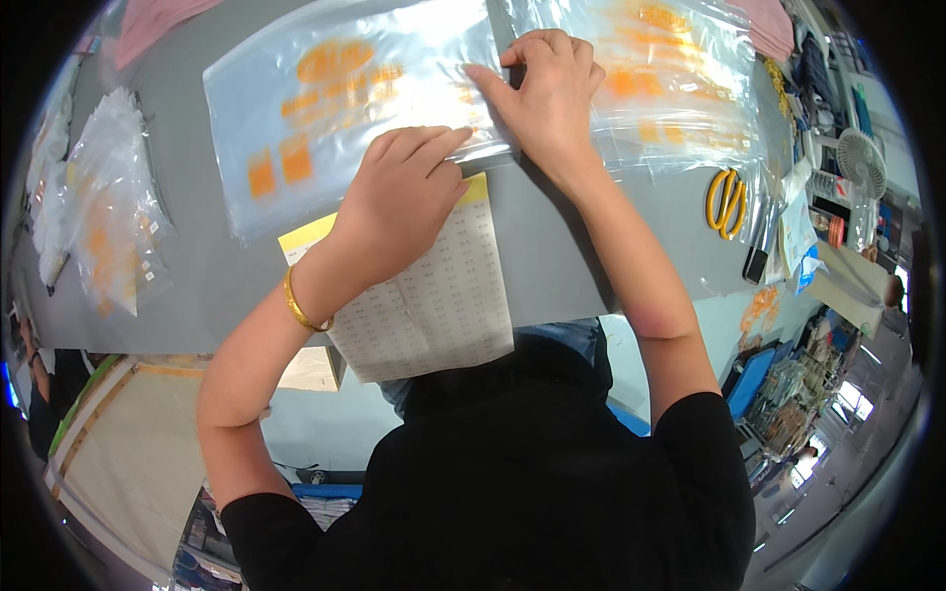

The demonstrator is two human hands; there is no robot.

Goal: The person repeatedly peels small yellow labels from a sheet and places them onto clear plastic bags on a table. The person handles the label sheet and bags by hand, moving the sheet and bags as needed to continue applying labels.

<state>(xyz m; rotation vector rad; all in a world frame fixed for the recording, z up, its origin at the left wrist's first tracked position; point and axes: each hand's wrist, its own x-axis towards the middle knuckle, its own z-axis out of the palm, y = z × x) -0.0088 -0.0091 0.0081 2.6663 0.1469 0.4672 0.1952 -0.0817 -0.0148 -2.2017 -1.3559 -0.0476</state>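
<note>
A stack of clear plastic bags with blurred orange print lies flat before me. My left hand reaches over the near edge of this stack, its fingertips at the printed surface; whether they pinch a small label is hidden. Under that hand, a white sheet of small printed labels with a yellow top strip hangs over the table edge towards my lap. My right hand rests at the stack's right edge, thumb on the plastic and fingers curled apart from it. Beneath and beside its wrist lies a second pile of printed bags.
Yellow-handled scissors lie on the grey table at right, near a small black device. More bags sit at far left. Pink cloth is at the back. A white fan stands beyond; other people are visible at the rim.
</note>
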